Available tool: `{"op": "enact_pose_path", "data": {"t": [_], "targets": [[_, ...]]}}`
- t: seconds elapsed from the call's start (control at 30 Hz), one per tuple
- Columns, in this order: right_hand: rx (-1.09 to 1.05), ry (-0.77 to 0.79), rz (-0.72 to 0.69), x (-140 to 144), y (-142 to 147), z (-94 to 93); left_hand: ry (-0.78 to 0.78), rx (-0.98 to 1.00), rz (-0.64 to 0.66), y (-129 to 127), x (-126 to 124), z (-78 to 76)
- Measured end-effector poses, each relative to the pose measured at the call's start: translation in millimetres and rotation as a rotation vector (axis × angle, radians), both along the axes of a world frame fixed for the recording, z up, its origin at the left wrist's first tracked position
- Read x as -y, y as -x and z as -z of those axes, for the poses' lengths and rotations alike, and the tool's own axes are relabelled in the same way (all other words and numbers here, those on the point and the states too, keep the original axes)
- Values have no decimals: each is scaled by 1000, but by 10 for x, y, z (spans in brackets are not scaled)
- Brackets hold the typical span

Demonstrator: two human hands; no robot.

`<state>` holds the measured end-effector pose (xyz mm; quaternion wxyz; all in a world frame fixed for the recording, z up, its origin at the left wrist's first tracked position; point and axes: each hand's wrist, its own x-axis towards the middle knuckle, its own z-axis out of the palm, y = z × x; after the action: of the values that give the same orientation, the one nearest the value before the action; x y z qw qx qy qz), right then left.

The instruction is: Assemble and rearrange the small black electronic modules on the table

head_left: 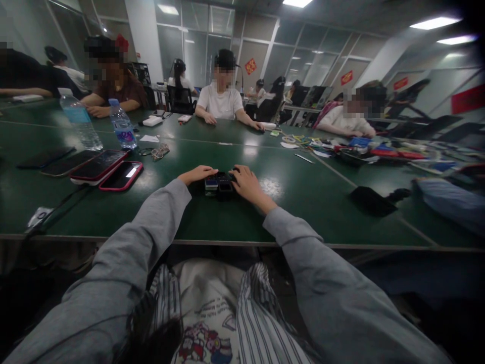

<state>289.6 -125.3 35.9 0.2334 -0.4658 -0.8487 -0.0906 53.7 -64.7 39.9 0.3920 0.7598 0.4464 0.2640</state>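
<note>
Small dark box-like blocks (224, 186) stand together on the green table in front of me. Beside them on the left is a block with a lighter, greyish front (211, 187). My left hand (197, 174) reaches in from the left, its fingers closed against the top and left side of the group. From the right, my right hand (248, 183) has its fingers bent over the right edge of the blocks. A small dark part shows at its fingertips. The exact kind of these blocks is too small to make out.
Left on the green table (303, 217) lie several phones (121, 176) and two water bottles (123, 126). Tangled cables and tools (364, 149) spread at the back right. A black object (373, 200) lies at the right. Other people sit across the table.
</note>
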Motion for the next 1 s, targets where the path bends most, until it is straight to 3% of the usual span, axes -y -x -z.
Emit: {"op": "enact_pose_path", "data": {"t": [0.2,0.37,0.53,0.77,1.0], "targets": [[-214,-53,107,-144,-217,122,2,-13,6,4,-16,13],[-531,41,90,-363,-328,171,-15,-39,-16,0,-12,8],[-705,157,126,-497,-418,212,-10,-40,-10,7,3,-7],[-780,290,251,-699,-556,293,-8,-61,-2,21,-38,5],[-676,293,248,-599,-533,252,11,-36,-8,22,-54,13]]}}
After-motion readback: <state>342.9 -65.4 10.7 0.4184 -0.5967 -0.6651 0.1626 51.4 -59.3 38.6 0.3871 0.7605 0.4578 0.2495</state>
